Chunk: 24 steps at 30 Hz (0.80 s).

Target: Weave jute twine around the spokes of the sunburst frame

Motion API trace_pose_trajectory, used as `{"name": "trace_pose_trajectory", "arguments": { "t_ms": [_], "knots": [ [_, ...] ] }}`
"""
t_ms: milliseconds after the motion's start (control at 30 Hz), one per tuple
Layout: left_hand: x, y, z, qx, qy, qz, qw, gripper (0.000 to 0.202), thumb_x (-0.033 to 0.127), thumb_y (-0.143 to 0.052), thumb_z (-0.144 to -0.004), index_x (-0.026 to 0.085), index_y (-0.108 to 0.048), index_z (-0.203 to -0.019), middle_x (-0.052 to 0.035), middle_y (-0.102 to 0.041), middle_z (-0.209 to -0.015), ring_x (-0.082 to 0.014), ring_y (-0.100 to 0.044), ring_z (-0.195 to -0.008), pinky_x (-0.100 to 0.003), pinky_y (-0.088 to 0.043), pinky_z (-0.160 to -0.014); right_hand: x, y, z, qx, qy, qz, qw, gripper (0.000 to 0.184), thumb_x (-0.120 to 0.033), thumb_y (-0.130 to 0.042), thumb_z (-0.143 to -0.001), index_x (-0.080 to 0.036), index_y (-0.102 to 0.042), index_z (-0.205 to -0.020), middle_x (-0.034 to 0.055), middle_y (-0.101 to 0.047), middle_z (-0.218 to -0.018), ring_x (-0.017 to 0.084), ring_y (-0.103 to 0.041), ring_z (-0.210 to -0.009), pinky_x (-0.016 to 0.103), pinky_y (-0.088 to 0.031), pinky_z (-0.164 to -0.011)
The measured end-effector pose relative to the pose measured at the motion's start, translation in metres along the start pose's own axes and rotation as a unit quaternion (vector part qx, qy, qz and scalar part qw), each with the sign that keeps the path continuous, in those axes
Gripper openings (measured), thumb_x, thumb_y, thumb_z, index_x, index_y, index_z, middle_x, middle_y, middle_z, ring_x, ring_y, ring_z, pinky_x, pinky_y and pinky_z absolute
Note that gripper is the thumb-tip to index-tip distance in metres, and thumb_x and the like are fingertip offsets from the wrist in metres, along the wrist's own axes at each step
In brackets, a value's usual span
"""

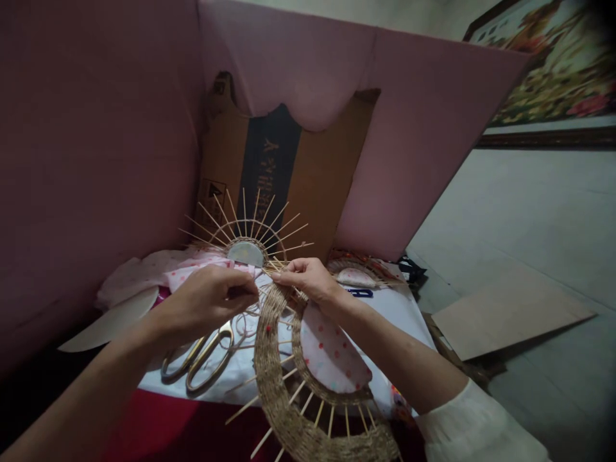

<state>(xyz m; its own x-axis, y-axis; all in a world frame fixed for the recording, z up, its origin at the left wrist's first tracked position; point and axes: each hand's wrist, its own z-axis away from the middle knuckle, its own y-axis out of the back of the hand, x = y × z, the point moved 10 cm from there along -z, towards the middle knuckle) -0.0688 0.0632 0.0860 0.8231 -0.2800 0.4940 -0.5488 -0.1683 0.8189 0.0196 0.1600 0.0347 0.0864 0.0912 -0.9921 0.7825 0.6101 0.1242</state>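
- A woven ring point(276, 391) of brown cord wound round thin wooden sticks lies nearest, its lower arc hanging past the table edge over a red cloth point(163, 427)
- A piece of white fabric with red spots point(332, 353) fills the ring's middle
- The table point(409, 314) is covered in white cloth; gold-handled scissors point(202, 356) lie on it, shut, just left of the ring
- The left hand point(212, 298) has its fingers curled tight together, pinching a thin cord point(243, 321) that loops down toward the scissors
- The right hand point(308, 279) is closed in a pinch on the ring's top edge, just beside the left hand
- A pale half-round board point(110, 321) rests at the table's left end, with pink spotted fabric point(192, 269) behind it
- A second ring point(248, 240) with bare sticks fanning outward stands behind the hands, and a third point(359, 269) lies to the right
- A cardboard box point(269, 173) stands upright beyond, draped by a pink cloth screen point(96, 128) that walls in the table on three sides
- Right of the screen lies a pale tiled floor point(520, 212) with a flat cardboard sheet point(510, 311) on it
- Farthest off, a framed painting point(553, 64) leans at the wall
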Motion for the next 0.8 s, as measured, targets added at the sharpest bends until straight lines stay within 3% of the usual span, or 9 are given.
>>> {"name": "trace_pose_trajectory", "arguments": {
  "t_ms": [167,367,500,667,800],
  "knots": [
    [0.026,-0.008,0.0,0.045,-0.047,-0.147,0.987,0.019,0.015,-0.051,-0.078,0.017,-0.069,-0.072,-0.0043,-0.068,-0.067,-0.0164,-0.057,-0.06,-0.029,-0.035,-0.057,0.002,0.003,-0.001,0.004,0.007,-0.006,1.0,0.033,-0.037,-0.075,-0.059,-0.017,-0.05,-0.053,-0.0034,-0.05,-0.047,0.007,-0.042,-0.042,0.021,-0.03,-0.041],
    [0.028,-0.006,0.013,0.093,-0.055,-0.15,0.983,0.016,0.02,-0.053,-0.082,0.018,-0.066,-0.072,-0.0004,-0.066,-0.065,-0.0151,-0.058,-0.06,-0.028,-0.035,-0.057,0.0,0.009,0.002,0.022,0.006,-0.014,1.0,0.033,-0.037,-0.075,-0.059,-0.018,-0.048,-0.054,-0.0037,-0.05,-0.046,0.008,-0.044,-0.041,0.021,-0.031,-0.039],
    [0.03,-0.007,0.027,0.124,-0.089,-0.134,0.979,0.015,0.018,-0.051,-0.084,0.018,-0.066,-0.081,-0.0007,-0.068,-0.07,-0.0152,-0.062,-0.062,-0.028,-0.04,-0.059,-0.006,0.012,0.005,0.021,0.015,-0.023,0.999,0.035,-0.038,-0.077,-0.058,-0.017,-0.049,-0.053,-0.004,-0.05,-0.047,0.007,-0.043,-0.042,0.021,-0.032,-0.039],
    [0.035,0.0,0.048,0.212,-0.146,-0.075,0.963,0.014,0.014,-0.056,-0.082,0.015,-0.066,-0.092,-0.0042,-0.073,-0.083,-0.016,-0.067,-0.073,-0.027,-0.048,-0.066,-0.006,0.016,0.004,0.016,0.025,-0.053,0.998,0.035,-0.038,-0.077,-0.059,-0.016,-0.051,-0.053,-0.0039,-0.051,-0.048,0.006,-0.042,-0.04,0.021,-0.034,-0.037],
    [0.023,0.001,0.051,0.208,-0.118,0.022,0.971,0.016,0.013,-0.059,-0.079,0.018,-0.069,-0.091,-0.0035,-0.073,-0.081,-0.015,-0.067,-0.071,-0.025,-0.05,-0.064,-0.003,0.016,0.004,0.002,0.014,-0.091,0.996,0.033,-0.038,-0.077,-0.06,-0.016,-0.053,-0.054,-0.0035,-0.052,-0.05,0.007,-0.044,-0.038,0.021,-0.036,-0.034]
  ]
}}
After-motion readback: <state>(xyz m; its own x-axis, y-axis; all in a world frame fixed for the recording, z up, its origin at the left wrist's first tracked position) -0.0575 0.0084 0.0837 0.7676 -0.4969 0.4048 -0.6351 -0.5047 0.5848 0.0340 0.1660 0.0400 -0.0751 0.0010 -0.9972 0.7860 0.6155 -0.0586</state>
